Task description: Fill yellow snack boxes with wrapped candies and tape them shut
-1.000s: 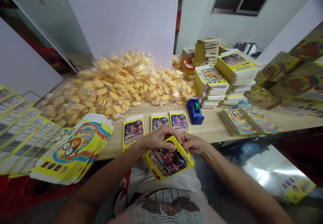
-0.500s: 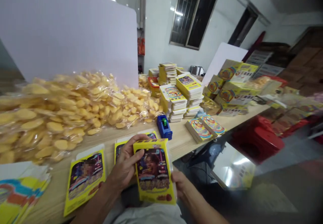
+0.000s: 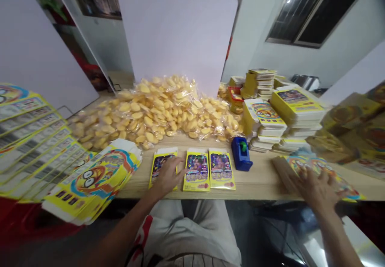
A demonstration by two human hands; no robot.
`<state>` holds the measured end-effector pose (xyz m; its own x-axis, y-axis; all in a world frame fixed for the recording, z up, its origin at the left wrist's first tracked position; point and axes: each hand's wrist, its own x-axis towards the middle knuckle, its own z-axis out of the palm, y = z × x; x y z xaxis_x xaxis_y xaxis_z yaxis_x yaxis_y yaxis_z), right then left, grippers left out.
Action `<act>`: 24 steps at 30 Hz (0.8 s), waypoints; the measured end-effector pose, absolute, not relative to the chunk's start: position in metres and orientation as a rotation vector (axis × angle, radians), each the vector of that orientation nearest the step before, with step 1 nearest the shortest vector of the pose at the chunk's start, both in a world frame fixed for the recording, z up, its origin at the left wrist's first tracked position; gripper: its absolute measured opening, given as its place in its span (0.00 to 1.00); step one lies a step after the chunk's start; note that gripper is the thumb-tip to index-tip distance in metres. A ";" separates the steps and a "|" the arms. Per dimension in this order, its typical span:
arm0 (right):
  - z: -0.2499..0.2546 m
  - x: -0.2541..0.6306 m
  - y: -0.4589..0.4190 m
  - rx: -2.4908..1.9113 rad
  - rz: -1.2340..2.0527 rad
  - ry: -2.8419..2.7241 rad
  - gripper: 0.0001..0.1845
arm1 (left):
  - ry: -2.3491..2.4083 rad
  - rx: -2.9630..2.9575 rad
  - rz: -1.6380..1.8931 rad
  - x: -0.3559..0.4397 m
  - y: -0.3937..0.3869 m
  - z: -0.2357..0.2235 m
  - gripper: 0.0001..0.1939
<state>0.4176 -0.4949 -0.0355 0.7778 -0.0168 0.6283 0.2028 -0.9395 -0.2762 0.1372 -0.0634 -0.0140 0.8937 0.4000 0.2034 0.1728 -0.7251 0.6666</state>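
Three flat yellow boxes with dark printed fronts lie in a row along the table's front edge: a left box (image 3: 156, 166), a middle box (image 3: 197, 168) and a right box (image 3: 221, 168). My left hand (image 3: 168, 175) rests over the left box, fingers stretched out towards the middle one and partly covering the print. Off to the right, my right hand (image 3: 320, 188) is spread over two low stacks of colourful cards (image 3: 339, 174); its fingers are apart and somewhat blurred. Whether it touches the cards is hard to see.
Behind the boxes is a heap of clear bags of yellow oval pieces (image 3: 162, 110). A blue tape dispenser (image 3: 241, 154) stands right of the row. Tall stacks of yellow boxes (image 3: 296, 104) are at back right. Fanned flat cartons (image 3: 99, 178) overhang at left. A white panel (image 3: 177, 34) stands behind.
The yellow box that both hands held is let go, and three boxes now lie in a row. My right hand has moved right to the card stacks. The view has turned left.
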 end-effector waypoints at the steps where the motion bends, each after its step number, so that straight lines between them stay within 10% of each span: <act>1: -0.039 0.408 -0.481 -2.622 -0.942 -0.269 0.23 | 0.392 2.407 0.429 0.138 -0.065 -0.018 0.13; 11: -0.028 0.310 -0.240 -2.177 -0.022 -1.280 0.15 | 0.263 2.611 0.361 0.146 -0.084 -0.039 0.30; 24: -0.016 0.364 -0.169 -2.092 -0.186 -1.364 0.18 | 0.273 2.645 0.446 0.183 -0.013 -0.009 0.08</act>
